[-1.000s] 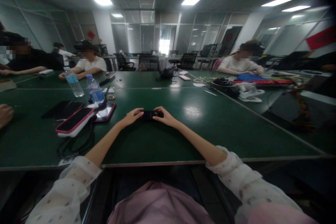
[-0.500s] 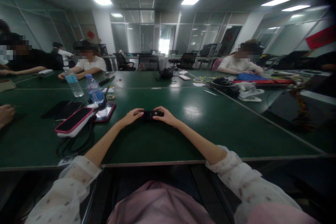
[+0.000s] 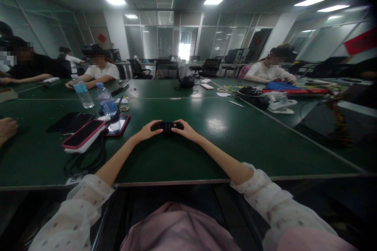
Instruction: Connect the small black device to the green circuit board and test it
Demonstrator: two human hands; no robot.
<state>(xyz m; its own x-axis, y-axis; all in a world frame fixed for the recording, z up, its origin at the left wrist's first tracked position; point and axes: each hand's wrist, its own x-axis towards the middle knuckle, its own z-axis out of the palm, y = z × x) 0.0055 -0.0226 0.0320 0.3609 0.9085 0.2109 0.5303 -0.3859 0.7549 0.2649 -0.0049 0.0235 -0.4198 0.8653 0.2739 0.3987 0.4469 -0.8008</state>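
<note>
Both of the person's hands hold a small black handheld device (image 3: 169,126) above or on the green table (image 3: 188,160), near the middle; whether it rests on the surface cannot be told. The left hand (image 3: 149,130) is bent round the left end, thumb at the near side and fingers toward the far side. The right hand (image 3: 183,130) grips the right end in much the same way, its thumb over the near part.

Compared with half a second ago, the left thumb has shifted slightly right and nearer, leaving a wider gap between thumb and fingers. The right hand has hardly moved.

At the far left edge, a co-worker's hand (image 3: 8,129) reaches slightly farther right than before. Left of the device, a red-cased phone (image 3: 85,133) lies beside a phone with a lit screen (image 3: 118,124), with black cables (image 3: 88,160) on the near side; two water bottles (image 3: 106,102) stand farther off. These have stayed put.
</note>
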